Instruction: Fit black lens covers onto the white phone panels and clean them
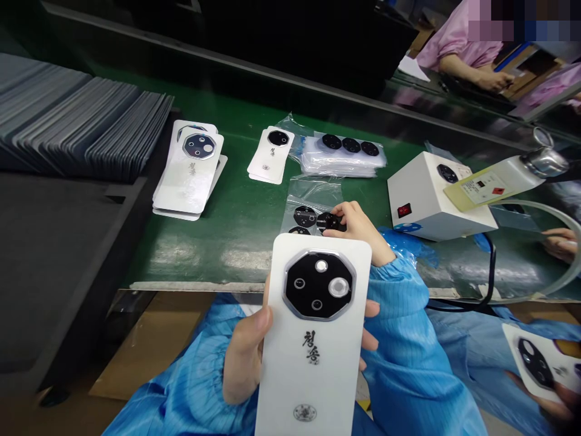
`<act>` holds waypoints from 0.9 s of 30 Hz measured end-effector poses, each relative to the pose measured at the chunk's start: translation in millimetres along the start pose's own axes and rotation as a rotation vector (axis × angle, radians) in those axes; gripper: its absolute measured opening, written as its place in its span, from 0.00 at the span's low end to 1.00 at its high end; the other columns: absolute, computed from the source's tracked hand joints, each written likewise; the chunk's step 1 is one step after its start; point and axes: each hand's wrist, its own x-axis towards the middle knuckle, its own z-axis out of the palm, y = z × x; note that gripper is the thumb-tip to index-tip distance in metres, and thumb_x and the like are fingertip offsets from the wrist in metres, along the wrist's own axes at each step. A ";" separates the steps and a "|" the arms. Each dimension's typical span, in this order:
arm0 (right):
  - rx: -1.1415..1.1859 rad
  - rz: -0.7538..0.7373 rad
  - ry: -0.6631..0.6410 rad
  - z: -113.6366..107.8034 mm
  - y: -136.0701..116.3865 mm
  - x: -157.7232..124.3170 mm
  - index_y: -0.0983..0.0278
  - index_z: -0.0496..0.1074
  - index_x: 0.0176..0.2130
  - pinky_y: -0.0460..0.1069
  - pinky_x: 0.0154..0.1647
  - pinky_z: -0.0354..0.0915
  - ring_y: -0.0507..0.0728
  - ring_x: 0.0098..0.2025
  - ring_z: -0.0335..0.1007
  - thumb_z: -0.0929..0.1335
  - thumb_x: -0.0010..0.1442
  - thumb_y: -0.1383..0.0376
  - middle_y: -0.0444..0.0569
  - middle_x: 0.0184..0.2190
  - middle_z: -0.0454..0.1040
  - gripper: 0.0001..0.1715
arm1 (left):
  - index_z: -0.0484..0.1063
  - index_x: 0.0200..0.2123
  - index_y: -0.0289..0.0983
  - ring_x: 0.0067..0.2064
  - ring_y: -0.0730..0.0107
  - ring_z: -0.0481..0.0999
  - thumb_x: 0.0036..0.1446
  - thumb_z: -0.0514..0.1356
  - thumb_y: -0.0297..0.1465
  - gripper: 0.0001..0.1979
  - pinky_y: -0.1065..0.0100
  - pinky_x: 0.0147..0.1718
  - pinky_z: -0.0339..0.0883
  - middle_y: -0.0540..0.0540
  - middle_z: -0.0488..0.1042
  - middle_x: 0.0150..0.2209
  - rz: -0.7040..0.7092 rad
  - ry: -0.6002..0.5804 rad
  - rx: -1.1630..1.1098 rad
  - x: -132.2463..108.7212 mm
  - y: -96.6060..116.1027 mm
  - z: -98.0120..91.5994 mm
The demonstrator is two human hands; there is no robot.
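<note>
My left hand (247, 354) is wrapped round a white phone back cover (313, 351), held upright in front of me; the cover bears a black octagonal camera plate (319, 284) and dark printed characters. My right hand (356, 224) reaches forward over the green belt, its fingers pinched on a black round lens piece (329, 221) that lies on a clear plastic sheet (313, 197) with two more black pieces beside it. Both arms wear blue sleeves.
On the green belt (236, 212) lie a stack of white covers (188, 172), another small stack (271, 154), and a bagged pile of black lens pieces (349, 151). A white box with a red switch (429, 197) stands at right. Grey trays (77, 121) fill the left. Another person's hand (560, 242) shows at right.
</note>
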 end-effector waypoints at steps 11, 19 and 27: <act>0.055 -0.079 0.043 2.0 6.5 -1.6 0.61 0.63 0.41 0.52 0.37 0.64 0.56 0.36 0.63 0.72 0.48 0.61 0.46 0.33 0.63 0.21 | 0.68 0.53 0.23 0.45 0.62 0.74 0.58 0.51 0.45 0.32 0.69 0.45 0.68 0.35 0.75 0.46 0.037 -0.015 -0.040 -1.7 -4.4 -0.8; 0.112 -0.146 0.038 -0.7 9.2 -6.5 0.60 0.67 0.46 0.55 0.41 0.66 0.57 0.37 0.64 0.71 0.50 0.61 0.49 0.37 0.65 0.23 | 0.67 0.53 0.20 0.45 0.59 0.75 0.60 0.49 0.43 0.31 0.67 0.45 0.69 0.32 0.75 0.46 0.064 -0.054 -0.057 0.2 -4.9 -4.6; 0.272 -0.150 0.108 -9.5 9.3 -13.8 0.60 0.69 0.44 0.53 0.40 0.70 0.58 0.42 0.68 0.71 0.51 0.57 0.49 0.39 0.67 0.21 | 0.56 0.60 0.40 0.47 0.48 0.75 0.58 0.52 0.41 0.28 0.53 0.44 0.69 0.37 0.73 0.51 0.057 0.128 -0.026 1.1 -0.3 -9.9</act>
